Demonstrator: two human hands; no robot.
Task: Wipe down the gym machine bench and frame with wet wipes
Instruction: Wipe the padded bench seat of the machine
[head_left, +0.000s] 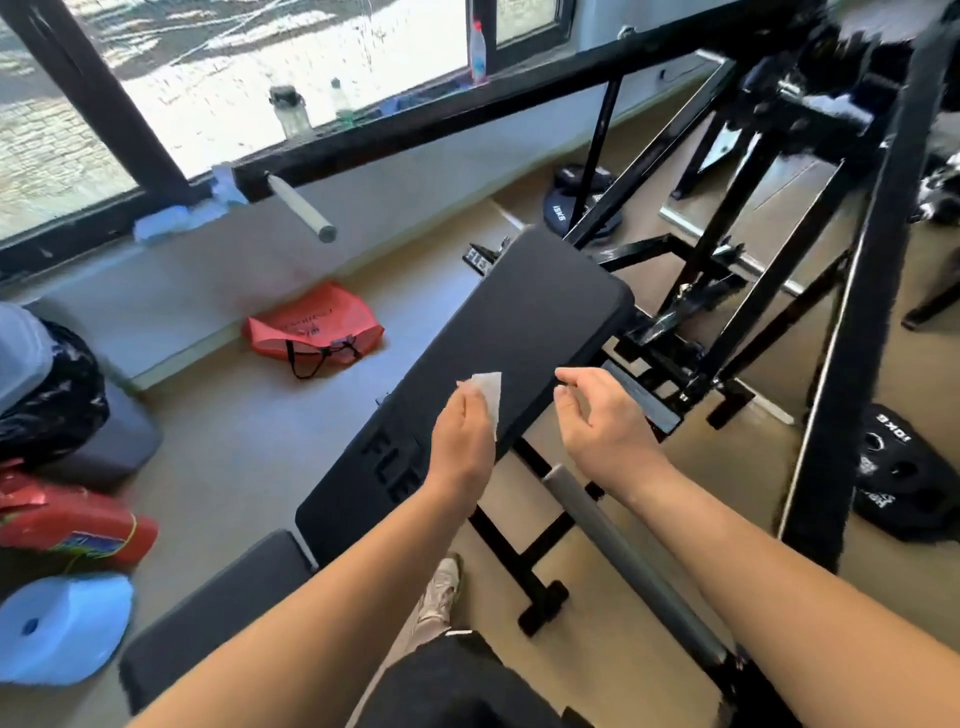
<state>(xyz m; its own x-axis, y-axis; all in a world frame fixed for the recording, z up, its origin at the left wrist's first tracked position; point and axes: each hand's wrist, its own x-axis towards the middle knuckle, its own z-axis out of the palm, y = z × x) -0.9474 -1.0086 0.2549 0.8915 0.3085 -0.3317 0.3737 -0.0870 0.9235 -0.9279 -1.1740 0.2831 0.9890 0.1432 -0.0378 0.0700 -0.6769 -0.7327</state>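
Both hands up over the bench pad (519, 332) — a long, flat, matte black cushion with rounded corners, raised lettering near its lower end, partly hidden by the left wrist. Left hand (464, 441) pinches a small white wipe (491, 392) between fingertips; the wipe is thin, creased, roughly triangular as it hangs, and sits just above the pad, can't tell if it touches. Right hand (605, 421) holds nothing — fingers curled loosely, thumb and forefinger close together, hovering near the pad's right edge.

Seat pad (218, 618), same black padding, lies below the long pad with a narrow gap between them. Frame (852, 332) is black painted square steel tube, glossy in spots, running up the right side and across the top. A grey ribbed foam roller (623, 561) juts out under the right forearm. A bare metal peg (301, 205) sticks out of the upper beam.

On the floor: a crumpled orange bag (317, 327) with black handles by the wall, a black weight plate (898, 467) at right, a pale blue paper roll (62, 629) at lower left. Clear plastic bottles (291, 111) on the window sill.
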